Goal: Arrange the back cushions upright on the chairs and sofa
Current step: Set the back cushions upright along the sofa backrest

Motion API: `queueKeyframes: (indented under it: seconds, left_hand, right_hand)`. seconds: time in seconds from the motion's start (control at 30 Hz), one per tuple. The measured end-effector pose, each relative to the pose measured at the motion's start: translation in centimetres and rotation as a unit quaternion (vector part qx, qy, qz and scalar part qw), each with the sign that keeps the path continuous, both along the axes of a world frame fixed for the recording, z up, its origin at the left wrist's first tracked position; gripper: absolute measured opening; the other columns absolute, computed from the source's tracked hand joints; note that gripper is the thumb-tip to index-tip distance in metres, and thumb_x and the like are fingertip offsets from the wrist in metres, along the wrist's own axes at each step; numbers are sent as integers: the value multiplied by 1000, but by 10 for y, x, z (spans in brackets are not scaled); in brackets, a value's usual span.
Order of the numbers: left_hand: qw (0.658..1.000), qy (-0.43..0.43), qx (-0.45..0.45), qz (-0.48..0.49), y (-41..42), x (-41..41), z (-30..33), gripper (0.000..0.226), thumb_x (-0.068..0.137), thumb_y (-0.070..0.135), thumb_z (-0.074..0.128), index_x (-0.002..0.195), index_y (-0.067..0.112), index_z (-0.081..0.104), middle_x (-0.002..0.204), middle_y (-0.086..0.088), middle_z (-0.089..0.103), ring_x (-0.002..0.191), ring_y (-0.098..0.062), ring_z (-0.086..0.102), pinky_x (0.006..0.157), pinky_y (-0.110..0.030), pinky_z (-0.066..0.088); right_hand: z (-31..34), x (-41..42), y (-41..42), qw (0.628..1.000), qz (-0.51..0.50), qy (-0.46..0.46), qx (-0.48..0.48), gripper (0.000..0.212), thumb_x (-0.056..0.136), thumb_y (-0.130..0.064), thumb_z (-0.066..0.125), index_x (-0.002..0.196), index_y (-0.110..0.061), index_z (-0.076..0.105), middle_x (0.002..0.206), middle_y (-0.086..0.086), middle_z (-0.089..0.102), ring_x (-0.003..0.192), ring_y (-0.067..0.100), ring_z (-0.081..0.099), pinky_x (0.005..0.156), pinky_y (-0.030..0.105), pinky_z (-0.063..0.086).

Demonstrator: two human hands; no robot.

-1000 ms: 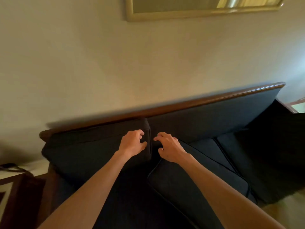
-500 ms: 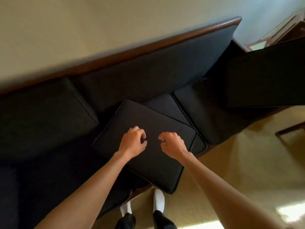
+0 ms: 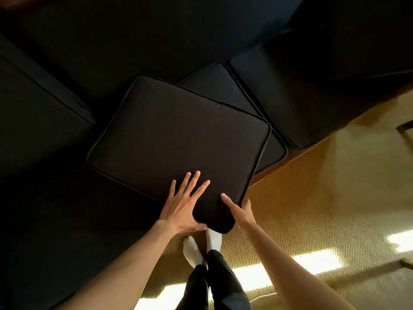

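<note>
Cushion (image 3: 178, 139) work now turns on the grip: the loose dark back cushion lies flat and askew on the sofa seat (image 3: 312, 97), its near corner overhanging the front edge above the carpet (image 3: 312, 209). The left hand (image 3: 182, 204) rests spread on top, thumb tucked under the edge; the right hand (image 3: 240, 211) pinches the corner, thumb above, fingers beneath (mostly hidden). I'd slide both hands further apart along the edges before tipping it up against the backrest (image 3: 134, 36), so it rises evenly.

The loose back cushion (image 3: 178, 139) covers the sofa seat (image 3: 223, 79), overhanging its front edge. Open carpet (image 3: 324, 198) lies right; the person's feet (image 3: 201, 245) stand just below.
</note>
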State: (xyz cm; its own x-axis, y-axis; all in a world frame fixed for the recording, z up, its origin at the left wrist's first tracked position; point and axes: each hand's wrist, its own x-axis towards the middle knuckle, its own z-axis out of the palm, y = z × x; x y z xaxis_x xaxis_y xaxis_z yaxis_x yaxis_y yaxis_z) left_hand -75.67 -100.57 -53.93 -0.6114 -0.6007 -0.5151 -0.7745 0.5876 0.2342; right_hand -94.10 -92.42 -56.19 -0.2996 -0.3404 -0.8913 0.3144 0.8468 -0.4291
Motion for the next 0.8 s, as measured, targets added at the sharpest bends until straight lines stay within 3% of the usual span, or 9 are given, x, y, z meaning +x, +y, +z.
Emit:
queueKeyframes:
  seconds: [0.1, 0.2, 0.27, 0.37, 0.53, 0.63, 0.8]
  left_hand:
    - [1000, 9, -22, 2, 5, 1, -12, 127, 63, 82, 58, 151, 37, -20, 159, -2, -31, 147, -27, -25, 118, -58, -5]
    - [999, 24, -28, 3, 6, 3, -16, 127, 62, 83, 58, 152, 37, -18, 160, -2, -29, 147, -27, -24, 118, -57, -5]
    - [999, 25, -23, 4, 5, 4, -15, 126, 62, 83, 58, 152, 37, -17, 160, -2, -28, 147, -27, -24, 118, -57, -5]
    - [999, 38, -10, 4, 2, 6, -11, 123, 63, 84, 56, 153, 38, -14, 161, 0, -27, 148, -24, -24, 119, -57, -6]
    - [997, 72, 12, -4, -4, 22, 9, 117, 65, 89, 49, 154, 39, -7, 162, 5, -22, 147, -17, -24, 121, -53, -4]
    - [996, 88, 23, -5, -12, 31, 30, 118, 64, 89, 51, 154, 38, -6, 162, 8, -19, 147, -13, -24, 121, -50, -5]
    - [993, 104, 55, -3, -37, 38, 93, 129, 54, 95, 54, 154, 39, -4, 163, 14, -15, 148, -8, -19, 122, -47, -3]
  right_hand:
    - [-14, 5, 5, 995, -47, -81, -28, 87, 61, -55, 83, 134, -16, 54, 115, 1, 69, 102, 19, 67, 90, 36, 56]
    - [-17, 7, 7, 991, -67, -112, -34, 82, 62, -54, 85, 130, -16, 59, 113, 3, 72, 100, 20, 70, 87, 37, 58]
    - [-13, 6, 5, 992, -61, -104, -20, 84, 64, -55, 83, 132, -16, 55, 114, 3, 70, 97, 18, 68, 74, 30, 56]
    - [-6, 4, -2, 995, -31, -87, 24, 109, 51, -71, 81, 138, -14, 48, 117, 4, 65, 96, 19, 65, 66, 30, 51]
    - [18, 7, -9, 994, -19, -99, 42, 70, 73, -66, 66, 123, -17, 57, 106, 5, 67, 94, 23, 63, 78, 36, 51]
    - [41, 10, -14, 995, 1, -83, 54, 65, 70, -70, 65, 110, -19, 59, 105, 7, 67, 97, 26, 63, 94, 43, 51]
    - [107, 5, -31, 996, 54, -59, 43, 73, 62, -79, 64, 106, -20, 59, 108, 7, 67, 99, 27, 63, 89, 42, 53]
